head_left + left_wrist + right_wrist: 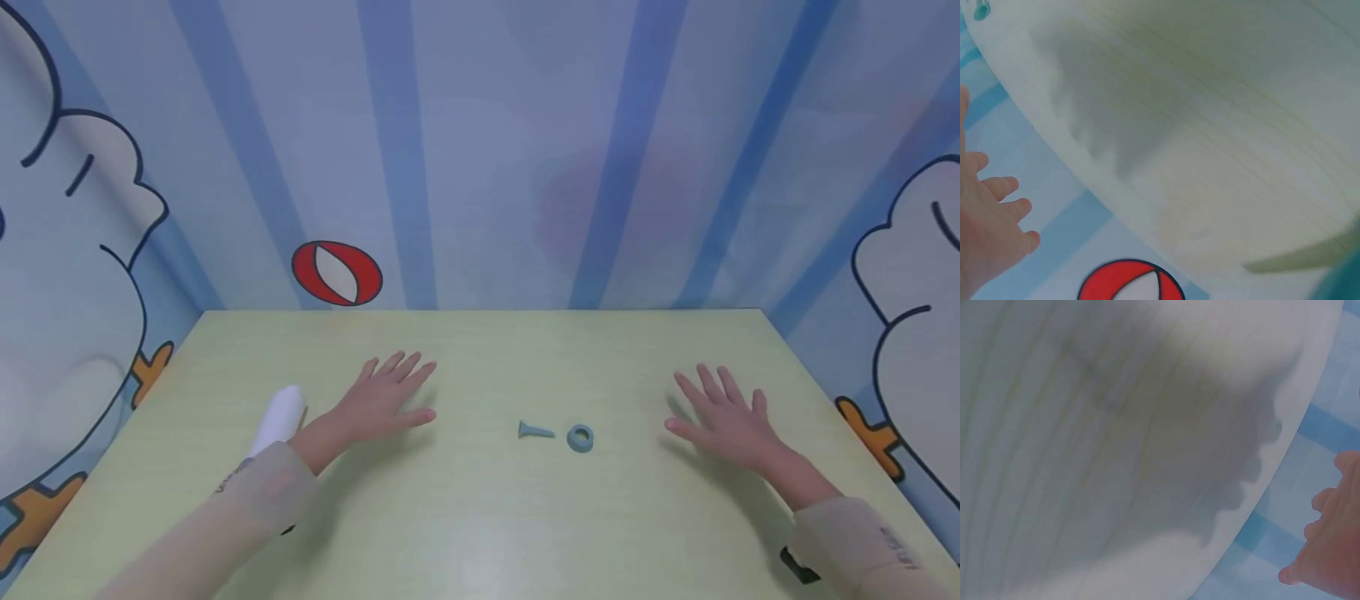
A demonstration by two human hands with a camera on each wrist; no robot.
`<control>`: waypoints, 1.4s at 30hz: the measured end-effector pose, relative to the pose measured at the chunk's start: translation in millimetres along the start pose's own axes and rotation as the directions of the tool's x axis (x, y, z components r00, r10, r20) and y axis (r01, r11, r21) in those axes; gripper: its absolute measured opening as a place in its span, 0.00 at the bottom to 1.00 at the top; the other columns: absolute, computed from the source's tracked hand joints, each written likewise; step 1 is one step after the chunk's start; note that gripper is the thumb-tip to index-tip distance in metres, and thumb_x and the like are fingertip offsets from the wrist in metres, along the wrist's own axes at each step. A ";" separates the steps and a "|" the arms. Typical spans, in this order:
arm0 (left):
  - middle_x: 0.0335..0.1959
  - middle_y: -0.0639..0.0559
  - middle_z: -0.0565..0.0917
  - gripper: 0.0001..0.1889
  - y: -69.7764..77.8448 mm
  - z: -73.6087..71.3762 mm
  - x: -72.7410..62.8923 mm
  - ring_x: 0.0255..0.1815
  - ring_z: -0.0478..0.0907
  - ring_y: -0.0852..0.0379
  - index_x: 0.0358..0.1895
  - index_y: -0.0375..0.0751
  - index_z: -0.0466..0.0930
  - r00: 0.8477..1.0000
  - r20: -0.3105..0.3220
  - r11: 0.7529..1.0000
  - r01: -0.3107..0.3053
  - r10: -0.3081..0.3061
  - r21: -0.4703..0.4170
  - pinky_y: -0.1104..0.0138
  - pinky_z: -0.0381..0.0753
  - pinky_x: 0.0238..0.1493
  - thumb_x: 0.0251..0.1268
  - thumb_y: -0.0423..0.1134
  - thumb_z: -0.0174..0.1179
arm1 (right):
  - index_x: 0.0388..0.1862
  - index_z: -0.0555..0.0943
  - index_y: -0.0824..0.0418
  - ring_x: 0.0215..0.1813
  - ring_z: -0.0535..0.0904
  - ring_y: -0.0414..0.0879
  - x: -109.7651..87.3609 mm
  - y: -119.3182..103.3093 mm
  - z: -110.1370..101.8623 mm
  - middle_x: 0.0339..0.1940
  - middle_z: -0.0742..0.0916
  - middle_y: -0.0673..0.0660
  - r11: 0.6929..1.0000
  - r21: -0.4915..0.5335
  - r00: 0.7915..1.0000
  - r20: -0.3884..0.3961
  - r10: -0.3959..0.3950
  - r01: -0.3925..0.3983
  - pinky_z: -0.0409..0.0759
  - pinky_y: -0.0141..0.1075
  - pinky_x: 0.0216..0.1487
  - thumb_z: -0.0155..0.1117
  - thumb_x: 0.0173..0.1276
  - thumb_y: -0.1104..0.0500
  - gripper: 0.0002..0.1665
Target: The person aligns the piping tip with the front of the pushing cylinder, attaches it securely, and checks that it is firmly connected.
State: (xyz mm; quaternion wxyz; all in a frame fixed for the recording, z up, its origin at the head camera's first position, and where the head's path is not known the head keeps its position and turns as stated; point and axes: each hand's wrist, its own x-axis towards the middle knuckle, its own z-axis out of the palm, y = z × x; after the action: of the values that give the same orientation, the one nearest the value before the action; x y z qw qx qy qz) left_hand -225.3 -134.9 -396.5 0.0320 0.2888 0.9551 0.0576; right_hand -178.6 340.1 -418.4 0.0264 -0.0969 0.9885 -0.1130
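Observation:
Two small grey-blue pieces lie near the middle of the table in the head view: a screw-shaped piece (536, 430) with a flared head, on its side, and a thick ring (580, 438) just right of it. To their left my left hand (382, 404) hovers over the table, fingers spread, holding nothing. My right hand (727, 421) is held up on the other side, also spread and free of any object. Both wrist views show part of each hand, the left (991, 219) and the right (1335, 531), above shadows on the tabletop.
A white cylinder, perhaps a roll (279, 419), lies on the pale table (480, 508) beside the left forearm and is partly hidden by the sleeve. Behind the table's far edge stands a blue striped backdrop (495, 167) with cartoon figures at both sides.

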 end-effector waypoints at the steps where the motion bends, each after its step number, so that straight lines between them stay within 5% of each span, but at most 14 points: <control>1: 0.69 0.43 0.54 0.37 4.4 1.1 3.3 0.69 0.47 0.41 0.68 0.48 0.49 1.000 0.006 1.000 -0.013 0.013 -0.001 0.42 0.44 0.63 0.59 0.61 0.46 | 0.71 0.44 0.51 0.70 0.31 0.64 0.8 -2.4 1.6 0.71 0.47 0.66 1.000 0.001 1.000 -0.004 -0.009 0.009 0.32 0.71 0.52 0.46 0.59 0.32 0.47; 10: 0.67 0.47 0.59 0.35 38.5 9.4 25.5 0.68 0.54 0.48 0.67 0.50 0.53 0.996 0.042 0.996 -0.083 0.083 -0.011 0.47 0.50 0.63 0.59 0.58 0.49 | 0.70 0.48 0.52 0.71 0.33 0.61 3.8 -25.5 7.8 0.71 0.50 0.65 0.998 0.006 0.998 -0.006 -0.058 0.058 0.33 0.69 0.55 0.47 0.59 0.32 0.47; 19: 0.60 0.48 0.69 0.31 55.8 22.1 40.3 0.61 0.65 0.52 0.64 0.47 0.60 0.984 -0.006 0.981 -0.177 0.177 -0.077 0.53 0.61 0.58 0.58 0.53 0.53 | 0.70 0.51 0.51 0.71 0.37 0.59 7.4 -45.9 13.0 0.71 0.51 0.63 0.991 0.017 0.991 -0.017 -0.129 0.129 0.36 0.67 0.57 0.50 0.57 0.33 0.46; 28: 0.50 0.52 0.76 0.28 73.3 30.8 58.7 0.50 0.73 0.56 0.61 0.49 0.65 0.985 0.049 0.979 -0.155 0.163 -0.135 0.61 0.69 0.52 0.56 0.51 0.56 | 0.68 0.55 0.52 0.70 0.44 0.63 13.7 -65.5 15.3 0.70 0.54 0.64 0.971 0.024 0.971 -0.031 -0.237 0.238 0.44 0.66 0.57 0.56 0.53 0.33 0.48; 36: 0.34 0.56 0.80 0.22 89.9 35.1 70.2 0.35 0.74 0.62 0.52 0.46 0.74 0.987 0.079 0.962 -0.120 0.143 -0.246 0.71 0.72 0.40 0.52 0.45 0.61 | 0.66 0.60 0.56 0.66 0.56 0.64 19.8 -75.6 22.2 0.67 0.60 0.67 0.925 0.030 0.923 -0.089 -0.375 0.379 0.62 0.60 0.55 0.62 0.48 0.35 0.49; 42: 0.26 0.60 0.78 0.21 96.3 40.9 74.6 0.28 0.71 0.66 0.50 0.46 0.76 0.991 0.077 0.947 -0.082 0.111 -0.310 0.74 0.69 0.34 0.51 0.45 0.62 | 0.64 0.63 0.54 0.63 0.63 0.62 20.8 -86.3 23.4 0.66 0.63 0.65 0.926 0.058 0.926 -0.073 -0.369 0.373 0.69 0.55 0.51 0.67 0.47 0.41 0.46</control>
State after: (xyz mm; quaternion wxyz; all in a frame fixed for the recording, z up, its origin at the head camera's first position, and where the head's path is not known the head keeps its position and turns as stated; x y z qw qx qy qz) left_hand -230.7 -10.1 -426.8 0.1180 0.3293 0.9168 0.1926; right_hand -181.2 248.4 -422.0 -0.0223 -0.2778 0.9480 -0.1538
